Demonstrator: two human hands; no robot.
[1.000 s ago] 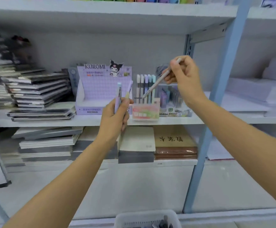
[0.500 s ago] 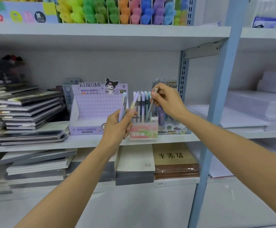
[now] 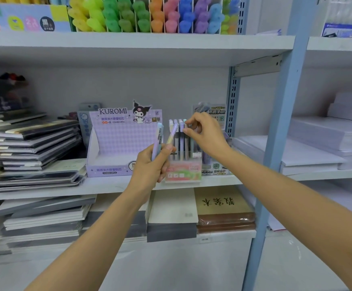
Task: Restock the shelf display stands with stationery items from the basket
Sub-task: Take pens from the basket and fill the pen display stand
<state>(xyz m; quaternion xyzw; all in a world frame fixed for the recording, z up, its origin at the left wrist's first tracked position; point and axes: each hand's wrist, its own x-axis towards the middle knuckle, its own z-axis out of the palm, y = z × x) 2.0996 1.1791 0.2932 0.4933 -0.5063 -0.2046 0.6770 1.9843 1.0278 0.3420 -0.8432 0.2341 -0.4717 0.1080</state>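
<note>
because the spare pens (image 3: 159,139) must be within reach, the left hand (image 3: 151,164) grips two upright, fingers (image 3: 163,173) curled round their lower barrels, just in front of the clear display stand (image 3: 183,171) on the middle shelf (image 3: 45,190). the right hand (image 3: 205,136) sits over the stand, thumb and forefinger pinching the cap of a teal-topped pen (image 3: 184,121) at the row's right end, presumably seating it upright beside its neighbours; no basket shows.
</note>
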